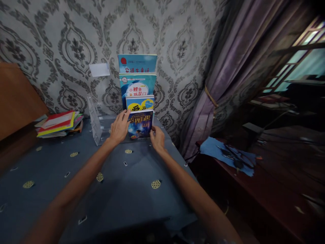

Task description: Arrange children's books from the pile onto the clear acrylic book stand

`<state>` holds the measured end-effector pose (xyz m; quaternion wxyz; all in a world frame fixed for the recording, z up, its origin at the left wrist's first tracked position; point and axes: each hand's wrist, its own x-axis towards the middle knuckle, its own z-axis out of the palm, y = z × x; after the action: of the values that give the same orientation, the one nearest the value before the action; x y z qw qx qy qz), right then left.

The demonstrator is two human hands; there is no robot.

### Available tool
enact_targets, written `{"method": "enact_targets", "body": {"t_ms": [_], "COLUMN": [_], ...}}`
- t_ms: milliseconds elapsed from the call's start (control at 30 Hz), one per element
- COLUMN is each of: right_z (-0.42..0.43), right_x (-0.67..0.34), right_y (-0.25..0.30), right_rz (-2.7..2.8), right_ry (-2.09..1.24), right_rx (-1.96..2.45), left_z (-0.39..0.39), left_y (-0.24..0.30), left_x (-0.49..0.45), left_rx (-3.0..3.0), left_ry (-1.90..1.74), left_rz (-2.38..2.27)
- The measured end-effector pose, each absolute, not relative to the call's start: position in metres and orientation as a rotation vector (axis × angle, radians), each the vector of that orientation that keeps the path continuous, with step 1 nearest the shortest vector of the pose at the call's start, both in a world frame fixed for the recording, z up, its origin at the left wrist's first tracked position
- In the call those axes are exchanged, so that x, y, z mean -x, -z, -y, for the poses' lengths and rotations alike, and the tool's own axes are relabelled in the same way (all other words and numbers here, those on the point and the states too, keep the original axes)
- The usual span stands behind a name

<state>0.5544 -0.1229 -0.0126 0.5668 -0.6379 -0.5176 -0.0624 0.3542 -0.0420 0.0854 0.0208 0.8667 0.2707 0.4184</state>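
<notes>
A small dark blue book [141,126] with gold lettering stands upright at the front of a clear tiered rack [95,126]. My left hand [120,126] holds its left edge, fingers reaching up towards the top corner. At the lower right edge, the curled fingers of my right hand [157,138] grip the same book; some fingertips are hidden behind it. Behind it, rising in steps, are a yellow and blue book [138,103], a teal book [138,81] and a light blue book [138,62].
A stack of books and folders [61,122] lies at the left on the blue patterned tablecloth [114,189]. A white label card [99,69] tops the rack's left side. Wallpaper is close behind. Right of the table are a tied curtain [203,112] and a blue cloth [215,148] with dark items.
</notes>
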Motion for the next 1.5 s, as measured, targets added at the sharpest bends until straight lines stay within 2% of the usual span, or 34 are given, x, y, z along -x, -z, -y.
{"method": "enact_targets", "body": {"t_ms": [367,567,767,1500], "right_z": [0.133,0.121,0.109,0.103], "right_x": [-0.555,-0.561,-0.559,-0.559], "right_y": [0.01,0.008,0.017,0.032], "right_rz": [1.158,1.165,1.124,1.071], "right_ry": [0.175,0.166,0.064,0.068], "right_rx": [1.416,1.395,1.376,1.345], "left_z": [0.031,0.037,0.042,0.047], "left_y": [-0.06,-0.037,-0.024,-0.009], "left_x": [-0.361,-0.368,-0.372,-0.384], "left_rx": [-2.617,-2.386,-2.429,-2.356], "left_ry": [-1.294,-1.502,-1.305,-1.353], "left_rz": [-0.659,-0.883,-1.098,-1.142]}}
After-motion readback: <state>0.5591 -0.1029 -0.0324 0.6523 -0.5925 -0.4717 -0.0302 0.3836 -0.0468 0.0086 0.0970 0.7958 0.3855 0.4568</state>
